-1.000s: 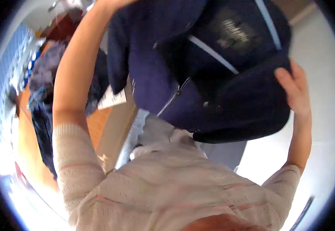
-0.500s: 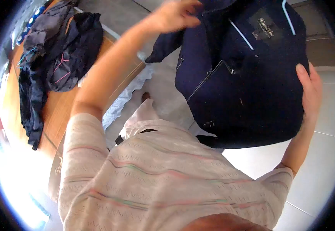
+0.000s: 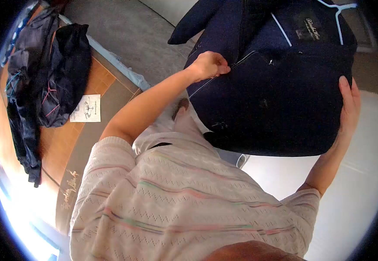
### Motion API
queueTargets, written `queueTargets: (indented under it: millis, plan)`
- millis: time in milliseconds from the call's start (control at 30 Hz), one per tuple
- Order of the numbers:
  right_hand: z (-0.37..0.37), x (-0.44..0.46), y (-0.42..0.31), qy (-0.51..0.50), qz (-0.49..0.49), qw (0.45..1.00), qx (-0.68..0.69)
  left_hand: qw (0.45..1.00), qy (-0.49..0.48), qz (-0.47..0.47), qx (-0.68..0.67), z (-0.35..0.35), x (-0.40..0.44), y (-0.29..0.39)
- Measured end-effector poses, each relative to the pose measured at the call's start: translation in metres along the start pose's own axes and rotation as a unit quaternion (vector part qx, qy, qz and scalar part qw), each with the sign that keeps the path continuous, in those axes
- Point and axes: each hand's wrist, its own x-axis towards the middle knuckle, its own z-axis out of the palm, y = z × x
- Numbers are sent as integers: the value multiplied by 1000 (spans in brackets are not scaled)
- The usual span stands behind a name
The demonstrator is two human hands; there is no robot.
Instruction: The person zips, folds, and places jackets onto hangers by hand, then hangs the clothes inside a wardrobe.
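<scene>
A dark navy jacket hangs in front of me on a light blue hanger, its neck label showing. Across the jacket runs a slanted zip line. My left hand is closed in a pinch at this line, thumb and fingertips together on the jacket. With my right hand I grip the jacket's right edge; the thumb side shows at the front, and the other fingers are hidden behind the cloth.
To the left, dark clothes with pink and blue hangers lie on a wooden surface. A printed paper is beside them. A pale blue cloth strip runs along the edge. Grey floor shows beyond.
My left hand has come down from the jacket's upper part to the zip line and closed there. The jacket has shifted slightly up. My right hand keeps its grip on the edge.
</scene>
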Motion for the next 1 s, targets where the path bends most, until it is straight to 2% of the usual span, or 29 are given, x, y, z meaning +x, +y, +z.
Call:
queueTargets:
  millis: [133,267,367,467,567,600,700,800,900,967,1000]
  plan:
    - [11,52,25,-77,2,995,59,999,19,-44,-9,-13,39,8]
    - [27,106,44,-137,-43,985,93,994,47,-81,-60,-26,70,16]
    - [37,148,53,-195,-61,971,127,983,63,-54,-164,-32,99,17]
    - [51,188,56,-242,-74,955,153,968,137,-74,-198,-38,118,23]
    - [77,215,60,-263,-108,944,166,957,192,-36,-214,-47,134,20]
    - [85,226,56,-265,-129,940,170,952,226,-32,-206,-55,133,28]
    - [103,256,55,-300,-136,929,171,948,248,-29,-200,-88,133,32]
    - [136,266,33,-299,-130,928,179,929,273,-44,-246,-121,135,32]
    - [174,293,34,-333,-161,906,208,916,304,-30,-260,-157,141,40]
    - [194,306,19,-342,-137,907,203,904,318,-19,-284,-186,134,57]
    - [204,311,9,-340,-128,909,204,916,295,-1,-273,-212,138,46]
